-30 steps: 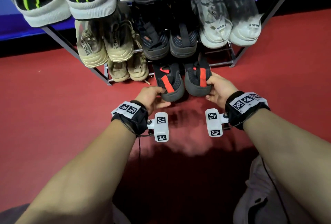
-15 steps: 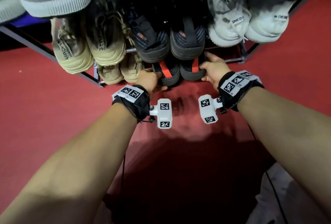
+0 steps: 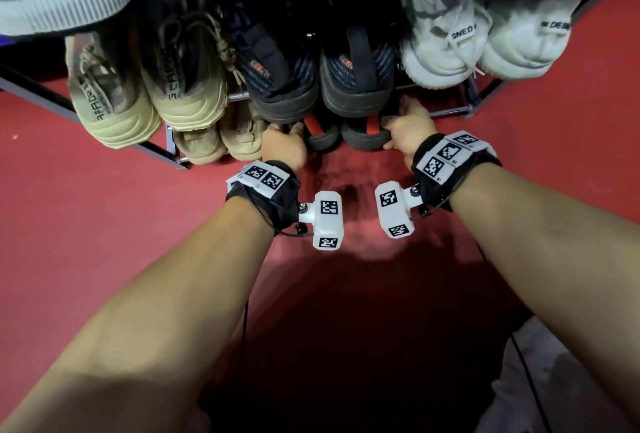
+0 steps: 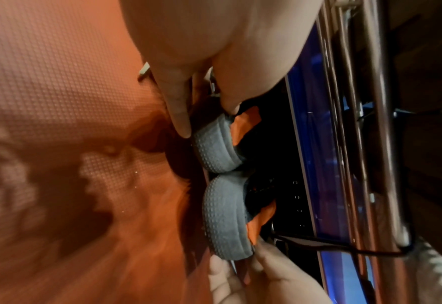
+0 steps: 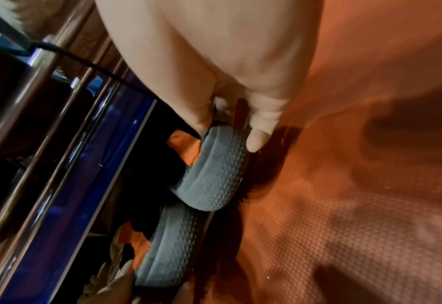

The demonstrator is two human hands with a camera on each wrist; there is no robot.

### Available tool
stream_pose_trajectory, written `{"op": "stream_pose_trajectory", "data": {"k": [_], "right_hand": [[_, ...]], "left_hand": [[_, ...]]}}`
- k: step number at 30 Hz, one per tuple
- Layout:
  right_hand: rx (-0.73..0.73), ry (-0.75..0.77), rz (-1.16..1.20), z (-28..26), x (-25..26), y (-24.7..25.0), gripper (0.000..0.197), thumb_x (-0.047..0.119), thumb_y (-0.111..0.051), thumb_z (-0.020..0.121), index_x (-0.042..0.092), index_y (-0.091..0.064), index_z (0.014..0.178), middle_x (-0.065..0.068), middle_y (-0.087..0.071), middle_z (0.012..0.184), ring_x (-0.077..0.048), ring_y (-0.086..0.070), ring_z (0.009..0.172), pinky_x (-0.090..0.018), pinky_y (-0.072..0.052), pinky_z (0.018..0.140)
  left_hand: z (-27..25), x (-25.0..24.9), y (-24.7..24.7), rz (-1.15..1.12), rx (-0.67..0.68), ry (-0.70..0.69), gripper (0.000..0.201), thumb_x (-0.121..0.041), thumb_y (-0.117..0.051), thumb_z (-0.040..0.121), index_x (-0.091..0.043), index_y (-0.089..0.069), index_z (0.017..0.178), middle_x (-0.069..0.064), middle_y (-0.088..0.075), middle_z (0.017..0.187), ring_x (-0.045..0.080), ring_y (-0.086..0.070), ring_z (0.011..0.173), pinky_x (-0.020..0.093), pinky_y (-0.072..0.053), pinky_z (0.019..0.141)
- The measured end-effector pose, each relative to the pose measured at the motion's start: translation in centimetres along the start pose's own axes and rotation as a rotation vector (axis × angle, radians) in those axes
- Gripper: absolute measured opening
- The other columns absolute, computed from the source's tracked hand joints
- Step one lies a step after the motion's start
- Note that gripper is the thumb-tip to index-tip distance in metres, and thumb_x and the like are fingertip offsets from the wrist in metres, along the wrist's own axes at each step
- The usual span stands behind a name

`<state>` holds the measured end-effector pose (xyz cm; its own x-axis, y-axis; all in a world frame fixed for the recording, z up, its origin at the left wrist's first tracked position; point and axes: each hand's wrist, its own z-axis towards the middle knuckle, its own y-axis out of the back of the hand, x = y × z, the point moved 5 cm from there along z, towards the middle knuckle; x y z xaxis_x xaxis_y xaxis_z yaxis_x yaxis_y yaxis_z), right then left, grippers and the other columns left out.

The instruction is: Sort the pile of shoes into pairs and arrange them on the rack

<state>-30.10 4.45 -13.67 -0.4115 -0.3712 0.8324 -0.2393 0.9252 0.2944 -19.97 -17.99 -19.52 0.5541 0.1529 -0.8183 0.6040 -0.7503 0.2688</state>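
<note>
Two dark grey shoes with red heel tabs sit side by side on the lowest tier of the metal rack (image 3: 446,112), only their heels showing. My left hand (image 3: 284,142) grips the heel of the left shoe (image 3: 321,137), thumb under the sole and fingers on top, as the left wrist view shows (image 4: 215,148). My right hand (image 3: 408,127) grips the heel of the right shoe (image 3: 367,137) the same way (image 5: 214,170). The toes of both shoes are hidden under the tier above.
Beige shoes (image 3: 221,139) stand just left of my left hand on the same tier. Above are beige sneakers (image 3: 149,93), dark knit shoes (image 3: 322,86) and white sneakers (image 3: 485,48). Red textured floor (image 3: 104,224) spreads in front of the rack.
Both hands have pushed the red-tabbed pair forward under the upper tier, so much less of each shoe shows. My head has come closer to the rack.
</note>
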Motion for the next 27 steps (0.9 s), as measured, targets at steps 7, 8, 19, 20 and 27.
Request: {"op": "stream_pose_trajectory", "data": {"k": [7, 8, 19, 20, 27], "right_hand": [[-0.028, 0.009, 0.000, 0.0, -0.1, -1.0, 0.052, 0.003, -0.061, 0.083, 0.009, -0.046, 0.132, -0.008, -0.063, 0.119, -0.029, -0.063, 0.104, -0.038, -0.053, 0.081], [-0.033, 0.002, -0.007, -0.1, -0.3, -0.9, 0.052, 0.005, -0.061, 0.082, 0.012, -0.048, 0.131, -0.006, -0.064, 0.116, -0.029, -0.064, 0.103, -0.044, -0.053, 0.088], [0.041, -0.004, -0.036, -1.7, 0.1, -0.7, 0.056, 0.006, -0.058, 0.078, 0.021, -0.055, 0.132, -0.001, -0.063, 0.109, -0.028, -0.064, 0.107, -0.048, -0.052, 0.096], [0.056, -0.005, -0.040, -1.9, 0.1, -0.8, 0.058, 0.004, -0.058, 0.080, 0.021, -0.053, 0.135, 0.000, -0.061, 0.110, -0.027, -0.063, 0.109, -0.046, -0.051, 0.098], [0.092, -0.018, -0.047, -5.0, -0.4, -0.7, 0.074, 0.018, -0.066, 0.070, 0.021, -0.047, 0.141, -0.007, -0.059, 0.133, -0.021, -0.059, 0.111, -0.038, -0.048, 0.097]], "left_hand": [[0.5, 0.2, -0.5, 0.037, 0.012, -0.033, 0.047, -0.039, -0.062, 0.067, -0.014, -0.065, 0.107, 0.016, -0.070, 0.107, 0.037, -0.069, 0.098, 0.053, -0.057, 0.086], [0.0, -0.1, -0.5, 0.031, 0.016, -0.039, 0.046, -0.042, -0.062, 0.066, -0.019, -0.065, 0.105, 0.015, -0.071, 0.107, 0.036, -0.069, 0.098, 0.053, -0.057, 0.086], [-2.5, -1.4, -0.2, 0.034, 0.060, -0.101, 0.040, -0.038, -0.057, 0.066, -0.030, -0.058, 0.104, 0.013, -0.072, 0.106, 0.039, -0.069, 0.097, 0.056, -0.054, 0.088], [-3.5, -2.0, -0.1, 0.018, 0.068, -0.111, 0.041, -0.032, -0.057, 0.067, -0.030, -0.058, 0.107, 0.011, -0.072, 0.107, 0.037, -0.069, 0.098, 0.055, -0.054, 0.089], [-7.7, -2.4, 0.4, 0.026, 0.163, -0.157, 0.053, -0.020, -0.061, 0.064, -0.016, -0.057, 0.116, 0.011, -0.072, 0.109, 0.024, -0.068, 0.092, 0.046, -0.054, 0.093]]}}
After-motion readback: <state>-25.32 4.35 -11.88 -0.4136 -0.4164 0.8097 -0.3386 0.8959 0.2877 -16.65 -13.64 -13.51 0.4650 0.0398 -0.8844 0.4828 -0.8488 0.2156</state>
